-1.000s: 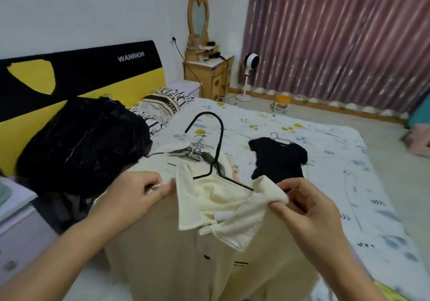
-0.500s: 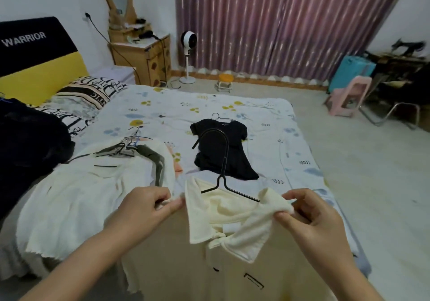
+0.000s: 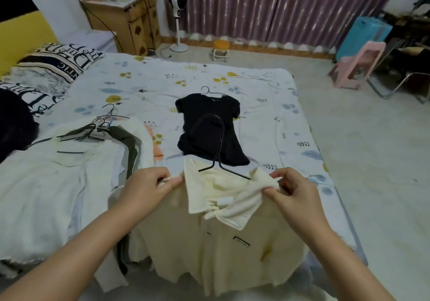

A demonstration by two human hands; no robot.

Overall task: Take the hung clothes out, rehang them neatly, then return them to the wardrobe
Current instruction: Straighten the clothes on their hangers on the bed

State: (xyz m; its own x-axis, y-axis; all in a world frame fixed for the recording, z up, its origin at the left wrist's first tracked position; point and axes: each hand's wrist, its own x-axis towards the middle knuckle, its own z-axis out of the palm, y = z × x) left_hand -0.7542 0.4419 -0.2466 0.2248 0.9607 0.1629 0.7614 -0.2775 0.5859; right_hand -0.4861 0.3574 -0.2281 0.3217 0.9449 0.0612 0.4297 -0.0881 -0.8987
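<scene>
Cream shirt (image 3: pixel 223 231) on black hanger (image 3: pixel 217 151), held up over the bed's (image 3: pixel 267 86) near edge; left hand (image 3: pixel 149 186) and right hand (image 3: pixel 295 196) each pinch a shoulder, probably to square it on the hanger. Black top (image 3: pixel 207 126) lies just behind, clothes pile (image 3: pixel 69 165) to the left, open floor (image 3: pixel 372 161) right.

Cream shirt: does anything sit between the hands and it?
No. Both hands already pinch the cream shirt at its shoulders, left hand and right hand, with the black hanger inside the collar. The wardrobe is not in view.
</scene>
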